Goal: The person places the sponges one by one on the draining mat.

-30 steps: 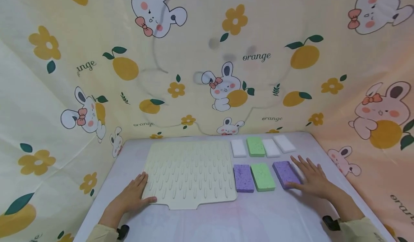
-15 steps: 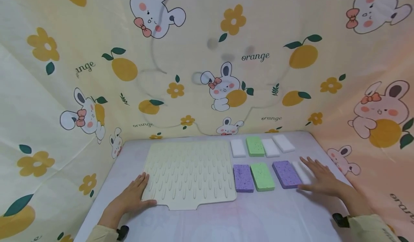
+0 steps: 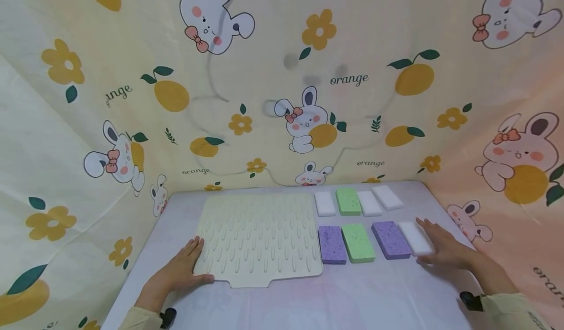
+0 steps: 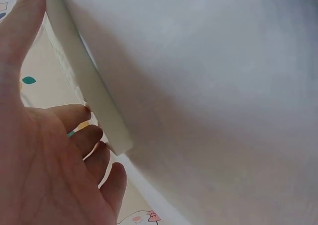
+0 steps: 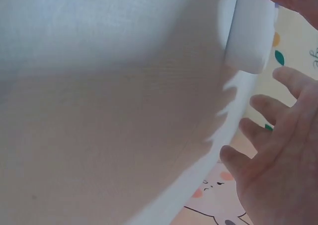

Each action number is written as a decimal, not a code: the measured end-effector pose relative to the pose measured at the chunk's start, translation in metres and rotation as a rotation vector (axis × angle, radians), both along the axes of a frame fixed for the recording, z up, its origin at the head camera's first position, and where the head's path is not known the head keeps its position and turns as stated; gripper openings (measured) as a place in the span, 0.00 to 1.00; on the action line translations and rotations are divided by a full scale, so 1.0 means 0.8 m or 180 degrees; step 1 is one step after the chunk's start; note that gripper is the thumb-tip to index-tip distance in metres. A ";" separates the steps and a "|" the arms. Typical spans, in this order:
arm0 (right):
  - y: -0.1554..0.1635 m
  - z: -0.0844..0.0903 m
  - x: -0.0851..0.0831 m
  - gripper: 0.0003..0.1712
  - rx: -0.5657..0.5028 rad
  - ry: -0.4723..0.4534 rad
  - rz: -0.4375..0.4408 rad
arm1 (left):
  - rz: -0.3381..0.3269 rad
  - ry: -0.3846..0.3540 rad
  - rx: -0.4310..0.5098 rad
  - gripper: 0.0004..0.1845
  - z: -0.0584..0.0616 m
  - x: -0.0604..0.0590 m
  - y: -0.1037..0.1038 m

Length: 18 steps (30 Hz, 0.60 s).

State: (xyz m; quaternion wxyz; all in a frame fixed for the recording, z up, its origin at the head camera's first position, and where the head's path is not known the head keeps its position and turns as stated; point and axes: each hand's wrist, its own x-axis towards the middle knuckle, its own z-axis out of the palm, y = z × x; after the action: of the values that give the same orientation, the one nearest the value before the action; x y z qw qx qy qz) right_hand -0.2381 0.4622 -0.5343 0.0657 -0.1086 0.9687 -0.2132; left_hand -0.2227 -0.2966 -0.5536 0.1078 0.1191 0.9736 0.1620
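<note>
A cream ridged board (image 3: 260,242), like a dish drainer, lies flat on the left half of the table. My left hand (image 3: 178,266) rests at its lower left corner, fingers along the side edge and thumb at the front edge; the left wrist view has fingertips against the board's edge (image 4: 99,96). At the right end of the front row lies a white sponge (image 3: 416,238). My right hand (image 3: 447,247) is beside it, fingers spread, thumb at its near corner. In the right wrist view, the other fingers stand apart from the white sponge (image 5: 251,31).
Left of that white sponge lie a purple sponge (image 3: 390,240), a green sponge (image 3: 359,243) and another purple sponge (image 3: 332,244). Behind them a row holds a green sponge (image 3: 348,201) among several white sponges (image 3: 325,203). A patterned cloth (image 3: 264,75) surrounds the white table (image 3: 335,300).
My right hand has moved right, off the purple sponge and over to the right side of the white one, which is now uncovered. The left hand and board have stayed put.
</note>
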 end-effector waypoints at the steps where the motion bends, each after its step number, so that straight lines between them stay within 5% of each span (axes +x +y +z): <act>1: 0.001 -0.002 -0.001 0.69 -0.0016 -0.0013 -0.0006 | 0.0011 -0.0016 0.0006 0.70 0.000 0.000 0.000; 18: 0.005 -0.012 -0.018 0.74 -0.0073 -0.0279 -0.0165 | 0.0048 -0.0073 0.0058 0.71 0.009 0.000 0.004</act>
State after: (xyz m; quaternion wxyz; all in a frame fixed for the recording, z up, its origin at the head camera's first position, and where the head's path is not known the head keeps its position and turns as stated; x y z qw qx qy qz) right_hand -0.2524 0.4659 -0.5440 0.1013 -0.0748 0.9649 -0.2304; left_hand -0.2230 -0.2936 -0.5463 0.1166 0.1109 0.9717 0.1730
